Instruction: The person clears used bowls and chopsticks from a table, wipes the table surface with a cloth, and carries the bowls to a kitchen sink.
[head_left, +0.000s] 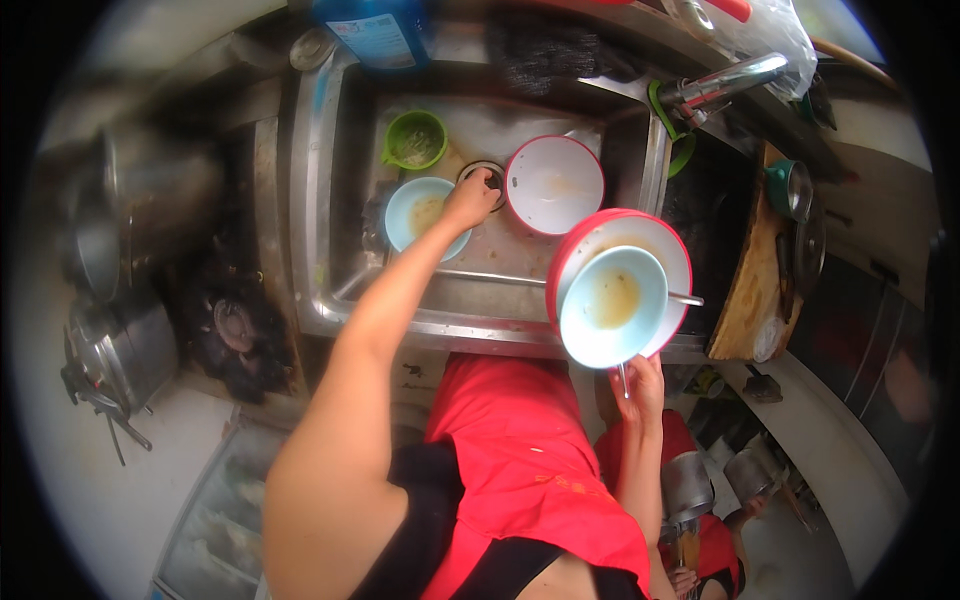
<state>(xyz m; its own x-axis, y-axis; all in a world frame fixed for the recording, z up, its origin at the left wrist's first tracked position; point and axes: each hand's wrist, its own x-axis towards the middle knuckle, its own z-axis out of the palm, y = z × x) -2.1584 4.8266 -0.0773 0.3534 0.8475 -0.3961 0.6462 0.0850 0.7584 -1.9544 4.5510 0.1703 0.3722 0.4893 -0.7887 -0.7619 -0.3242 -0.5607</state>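
Observation:
My left hand (472, 201) reaches down into the stainless steel sink (491, 289), its fingertips at the round drain (493, 176). Whether those fingers grip anything is hidden. Beneath that wrist sits a pale blue bowl (405, 214) with cloudy liquid inside. My right hand (645, 386) holds up stacked bowls over the sink's front right corner. On top of that stack is a light blue bowl (616, 292) with brownish residue; under it is a red-rimmed white bowl (675, 262). Metal utensil handles (686, 298) stick out of the stack. Another red-rimmed white bowl (553, 187) rests right of the drain.
A green strainer-like bowl (415, 140) with food scraps sits at the sink's back left. A chrome faucet (720, 82) stands at back right, a blue bottle (379, 34) at back left. Left is a gas burner (234, 324); right, a wooden board (739, 277). Another person (716, 551) is behind.

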